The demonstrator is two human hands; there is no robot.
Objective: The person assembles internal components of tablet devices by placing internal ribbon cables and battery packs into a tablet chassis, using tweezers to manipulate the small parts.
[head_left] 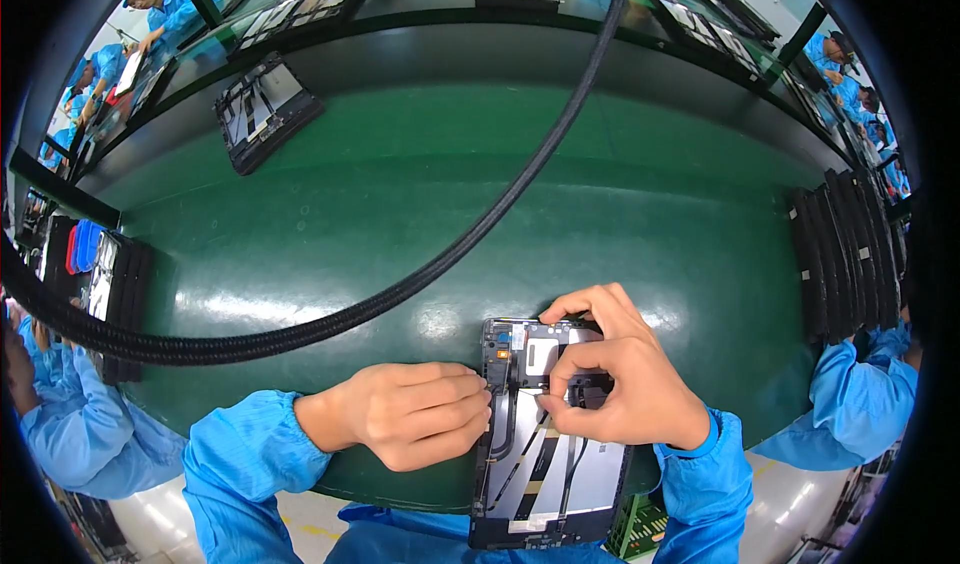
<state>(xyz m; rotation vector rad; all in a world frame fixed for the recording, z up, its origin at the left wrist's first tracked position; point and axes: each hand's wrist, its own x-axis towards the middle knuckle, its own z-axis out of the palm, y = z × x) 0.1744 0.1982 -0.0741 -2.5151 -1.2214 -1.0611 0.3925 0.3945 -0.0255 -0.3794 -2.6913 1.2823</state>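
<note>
An opened tablet (549, 464) lies near the table's front edge, its inside facing up. Black cables and strips run down its pale lower panel, and small parts crowd its upper end. My left hand (410, 416) has its fingers bent together against the tablet's left edge. Over the upper half, my right hand (630, 374) pinches thumb and index finger close to the board; whatever is between the fingertips is too small to make out. Its other fingers reach across the tablet's top right corner, hiding part of the inside.
A thick black braided cable (440, 264) arcs across the view above the green table (330, 234). Another opened tablet (265, 112) sits at the back left. Black trays (845, 254) are stacked at right. Co-workers in blue sit on both sides and beyond the raised shelf (430, 49).
</note>
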